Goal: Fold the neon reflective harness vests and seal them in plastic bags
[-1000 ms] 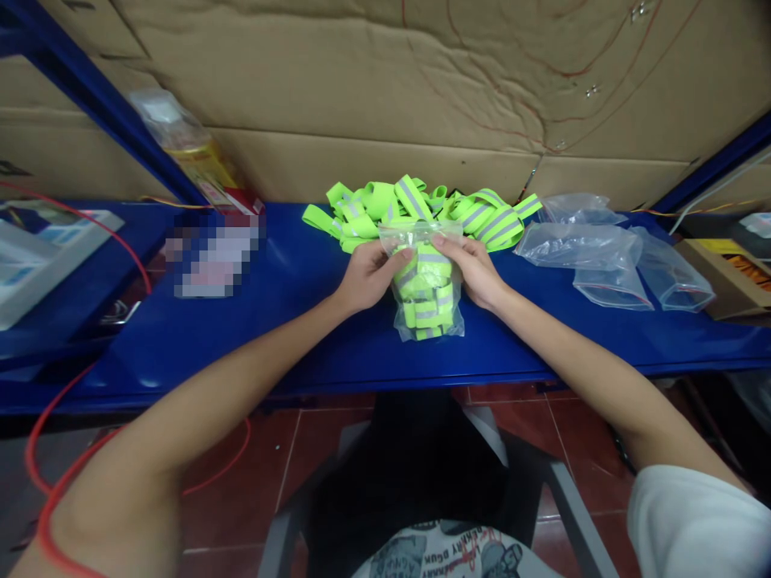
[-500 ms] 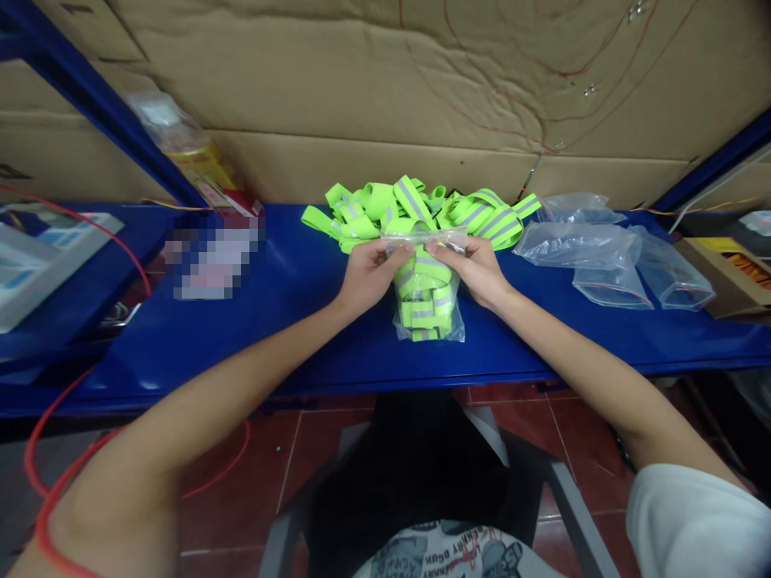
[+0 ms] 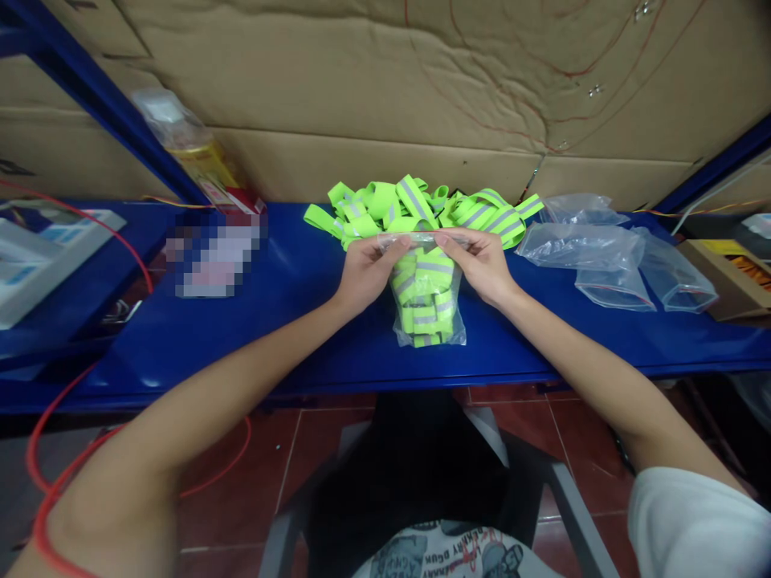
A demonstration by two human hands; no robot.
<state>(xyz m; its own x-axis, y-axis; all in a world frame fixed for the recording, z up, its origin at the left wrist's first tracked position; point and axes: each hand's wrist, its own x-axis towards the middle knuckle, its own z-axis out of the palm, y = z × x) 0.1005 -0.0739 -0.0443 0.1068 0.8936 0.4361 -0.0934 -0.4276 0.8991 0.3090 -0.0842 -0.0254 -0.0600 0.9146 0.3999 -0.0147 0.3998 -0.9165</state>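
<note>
A clear zip bag [image 3: 426,305] with folded neon-yellow bands with grey stripes inside hangs upright between my hands, over the front of the blue table. My left hand [image 3: 369,271] pinches the left part of its top edge, thumb in front. On the right part of that edge, my right hand [image 3: 482,263] is closed the same way. Just behind my hands lies a loose pile of neon-yellow reflective bands [image 3: 385,205].
Several clear bags [image 3: 614,249] lie at the right, beside an open cardboard box [image 3: 716,273]. A bottle [image 3: 193,148] stands at the back left near a blurred-out item [image 3: 217,261]. Cardboard [image 3: 337,80] lines the back; a red hose [image 3: 36,449] loops at the left.
My right hand's thumb has shifted slightly right along the bag's top edge, and both hands now cover the edge more. The bag's lower end sits slightly lower.
</note>
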